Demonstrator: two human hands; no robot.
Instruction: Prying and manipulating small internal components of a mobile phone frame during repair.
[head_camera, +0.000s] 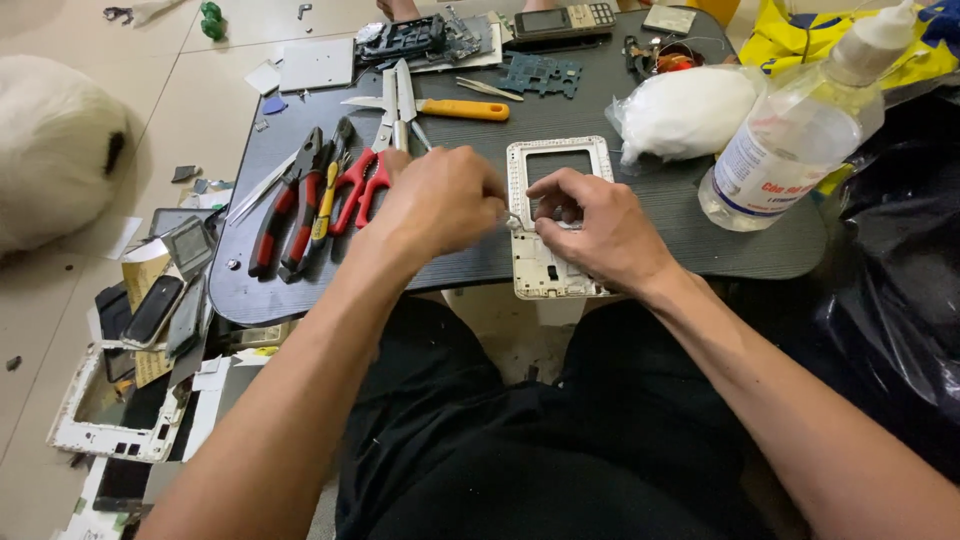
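A white phone frame (556, 160) lies on the dark low table (640, 250), its near end sticking over the front edge. My right hand (600, 230) rests on the frame's middle with fingers curled and pressing it down. My left hand (440, 200) is closed at the frame's left edge, pinching a thin metal tool whose tip touches the frame; the tool is mostly hidden by my fingers.
Red-handled scissors (372, 165), pliers (290, 215), tweezers (262, 190) and an orange-handled knife (450, 107) lie left of the frame. A clear liquid bottle (800, 130) and white bag (685, 112) stand right. A circuit board (540, 73) and phones sit at the back. Phone parts litter the floor at left.
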